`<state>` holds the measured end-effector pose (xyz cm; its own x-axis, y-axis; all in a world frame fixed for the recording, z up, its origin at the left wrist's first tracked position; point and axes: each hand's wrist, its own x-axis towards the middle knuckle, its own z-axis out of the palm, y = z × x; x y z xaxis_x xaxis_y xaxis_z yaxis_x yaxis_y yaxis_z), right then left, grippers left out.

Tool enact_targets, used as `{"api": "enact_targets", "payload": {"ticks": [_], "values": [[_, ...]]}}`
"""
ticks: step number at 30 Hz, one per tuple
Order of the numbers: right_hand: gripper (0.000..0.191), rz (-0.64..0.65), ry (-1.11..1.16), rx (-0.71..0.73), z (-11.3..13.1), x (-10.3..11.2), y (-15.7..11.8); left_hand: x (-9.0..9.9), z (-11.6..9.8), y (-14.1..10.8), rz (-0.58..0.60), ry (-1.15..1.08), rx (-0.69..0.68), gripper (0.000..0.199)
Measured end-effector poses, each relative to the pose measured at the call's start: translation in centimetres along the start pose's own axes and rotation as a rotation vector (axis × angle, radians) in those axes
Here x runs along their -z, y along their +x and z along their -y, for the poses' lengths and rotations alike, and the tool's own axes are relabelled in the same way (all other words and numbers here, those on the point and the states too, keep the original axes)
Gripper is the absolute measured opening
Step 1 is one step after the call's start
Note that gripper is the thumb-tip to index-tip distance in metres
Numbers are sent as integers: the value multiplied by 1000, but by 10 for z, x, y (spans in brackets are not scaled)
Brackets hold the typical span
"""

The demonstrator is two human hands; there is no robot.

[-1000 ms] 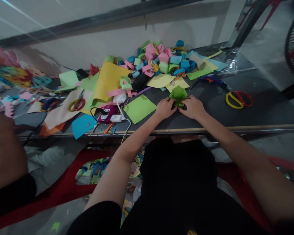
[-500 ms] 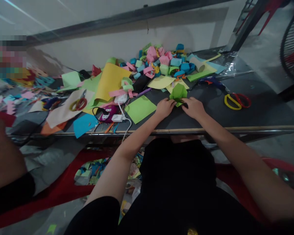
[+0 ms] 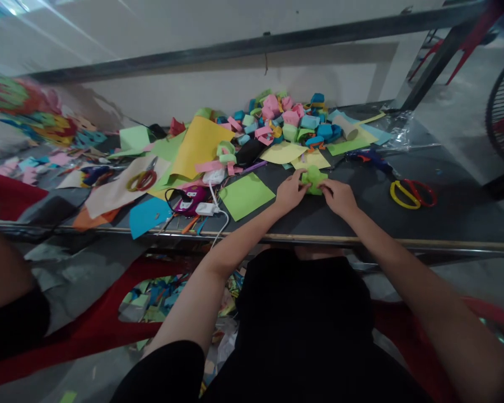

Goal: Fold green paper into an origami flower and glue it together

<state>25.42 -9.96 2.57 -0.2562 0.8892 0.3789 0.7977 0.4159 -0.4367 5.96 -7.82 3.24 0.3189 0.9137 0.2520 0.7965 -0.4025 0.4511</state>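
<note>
A small folded piece of green paper (image 3: 314,179) is between my hands near the table's front edge. My left hand (image 3: 292,191) pinches its left side, and my right hand (image 3: 339,198) grips its right side with the fingertips. A flat green sheet (image 3: 247,196) lies just left of my left hand. Pale yellow paper pieces (image 3: 283,152) rest behind my hands. The fingertips partly cover the folded paper's edges.
Scissors (image 3: 411,194) and a blue glue gun (image 3: 372,158) lie to the right. Behind is a pile of folded paper pieces (image 3: 292,118). A purple power strip (image 3: 189,200) with cables sits left. At far left, a person's arm (image 3: 4,263) shows.
The green paper has been turned and now looks more compact, with a lighter, lobed face upward. My hands still hold its sides. The whole view has shifted slightly.
</note>
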Motion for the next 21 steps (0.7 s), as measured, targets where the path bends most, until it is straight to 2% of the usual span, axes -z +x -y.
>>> {"api": "enact_targets", "payload": {"ticks": [5,8,10,12,15,17,21], "values": [[37,35,-78,-77,2,-2,-2,-1,3,-1,21,42,-7,36],[36,55,-77,-54,2,-2,-5,-2,3,-1,-4,19,2,41],[32,37,-98,-33,0,-2,-6,-2,2,-2,15,29,-3,33],[28,-6,-112,-13,-2,-2,-7,-1,3,-4,46,68,-60,29],[30,-41,-69,13,-6,-4,-7,1,8,-8,-1,108,-177,24],[33,-35,-30,24,-8,-5,-7,2,12,-9,-23,108,-189,19],[36,-15,-34,33,-9,-5,-4,1,17,-6,8,67,-197,17]]}}
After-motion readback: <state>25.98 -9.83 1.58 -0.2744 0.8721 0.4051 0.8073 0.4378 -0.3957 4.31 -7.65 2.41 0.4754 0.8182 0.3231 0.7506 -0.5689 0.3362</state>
